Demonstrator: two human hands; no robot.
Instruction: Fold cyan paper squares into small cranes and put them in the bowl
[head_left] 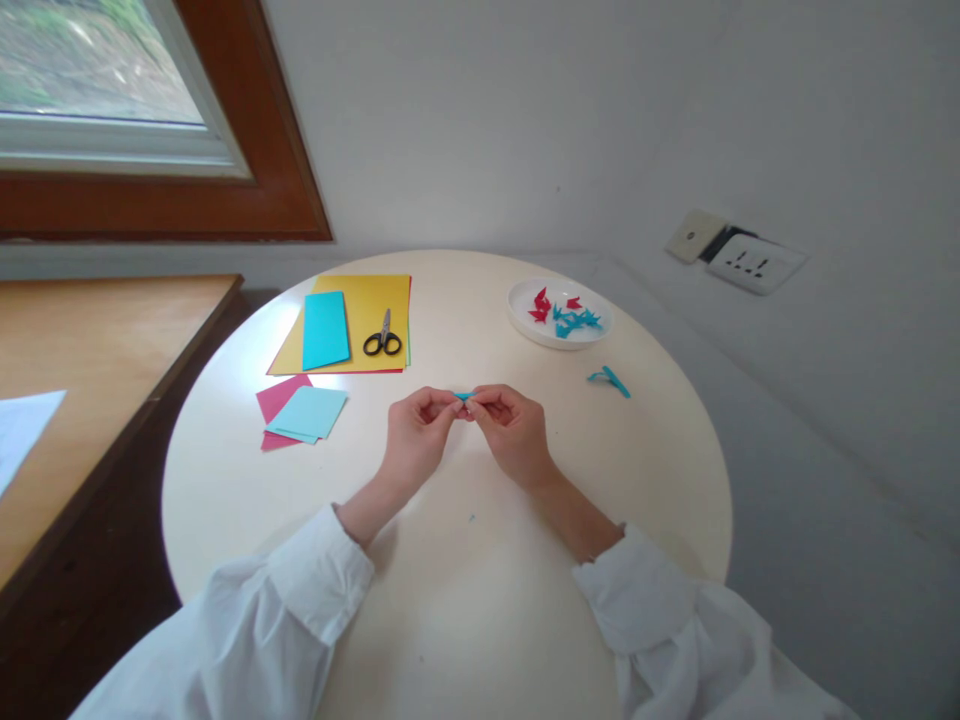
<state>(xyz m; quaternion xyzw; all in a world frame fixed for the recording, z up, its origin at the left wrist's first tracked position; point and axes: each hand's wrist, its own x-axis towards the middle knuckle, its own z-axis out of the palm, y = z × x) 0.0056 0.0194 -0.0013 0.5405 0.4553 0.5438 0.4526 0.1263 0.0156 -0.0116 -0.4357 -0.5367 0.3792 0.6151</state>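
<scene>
Over the middle of the round table, a small piece of blue paper (464, 396) is pinched between my two hands. My left hand (421, 432) grips its left end with thumb and forefinger. From the other side, my right hand (516, 428) closes on the right end, the fingertips of both nearly meeting. Most of the paper is hidden by the fingers, so its folded shape cannot be made out. To the right lies a folded blue paper strip (615, 381). Beyond it, a white dish (574, 346) holds several small red and blue folded paper shapes.
Black-handled scissors (383, 340) and a blue paper rectangle (326, 330) rest on yellow sheets (352, 285) at the back left. Nearer lie light blue squares (309, 413) over pink ones (276, 397). A wall bounds the white table (450, 620) behind; a wooden desk (112, 340) stands left.
</scene>
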